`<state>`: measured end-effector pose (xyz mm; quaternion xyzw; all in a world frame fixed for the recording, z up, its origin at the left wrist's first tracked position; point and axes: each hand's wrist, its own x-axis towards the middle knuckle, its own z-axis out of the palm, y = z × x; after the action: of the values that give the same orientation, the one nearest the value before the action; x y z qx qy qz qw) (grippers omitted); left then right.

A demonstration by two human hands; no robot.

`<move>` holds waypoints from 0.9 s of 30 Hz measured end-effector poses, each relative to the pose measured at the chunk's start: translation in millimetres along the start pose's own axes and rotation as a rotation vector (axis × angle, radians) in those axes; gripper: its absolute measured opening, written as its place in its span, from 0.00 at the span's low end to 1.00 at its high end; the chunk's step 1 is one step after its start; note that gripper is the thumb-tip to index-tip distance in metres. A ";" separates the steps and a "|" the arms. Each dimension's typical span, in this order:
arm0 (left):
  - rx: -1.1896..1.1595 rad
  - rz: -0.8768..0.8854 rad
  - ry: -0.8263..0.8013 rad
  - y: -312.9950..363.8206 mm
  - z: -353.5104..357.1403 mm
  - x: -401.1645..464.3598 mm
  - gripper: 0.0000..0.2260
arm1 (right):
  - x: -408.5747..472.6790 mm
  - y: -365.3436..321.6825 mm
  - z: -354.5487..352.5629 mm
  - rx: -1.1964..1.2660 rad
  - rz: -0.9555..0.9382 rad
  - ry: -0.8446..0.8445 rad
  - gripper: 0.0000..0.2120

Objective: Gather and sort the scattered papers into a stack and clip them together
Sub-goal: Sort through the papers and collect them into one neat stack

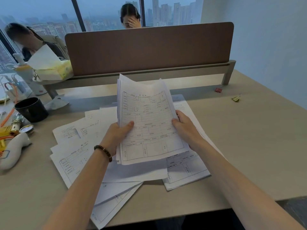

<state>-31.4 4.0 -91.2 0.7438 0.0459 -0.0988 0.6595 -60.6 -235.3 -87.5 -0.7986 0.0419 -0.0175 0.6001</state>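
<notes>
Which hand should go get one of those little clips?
Probably the right hand. The gold clip and red clip lie on the desk's far right, on its side. The left hand already grips the stack of papers and could keep holding it.

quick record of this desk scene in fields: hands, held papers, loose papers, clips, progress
hands: left hand and right hand each grip a side of the held stack
held stack: raised above the desk, edges uneven
loose sheets: several lying scattered on the desk
clips: red clip and gold clip, far right, untouched
progress: gathering unfinished, nothing clipped
</notes>
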 end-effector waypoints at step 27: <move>0.223 -0.209 0.010 -16.8 -28.2 10.9 0.13 | 24.2 19.1 -67.5 -0.187 0.365 0.110 0.28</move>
<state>-21.6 33.4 -106.7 0.8040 0.1151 -0.1675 0.5588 -42.7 -307.3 -87.5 -0.8278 0.2201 0.0518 0.5134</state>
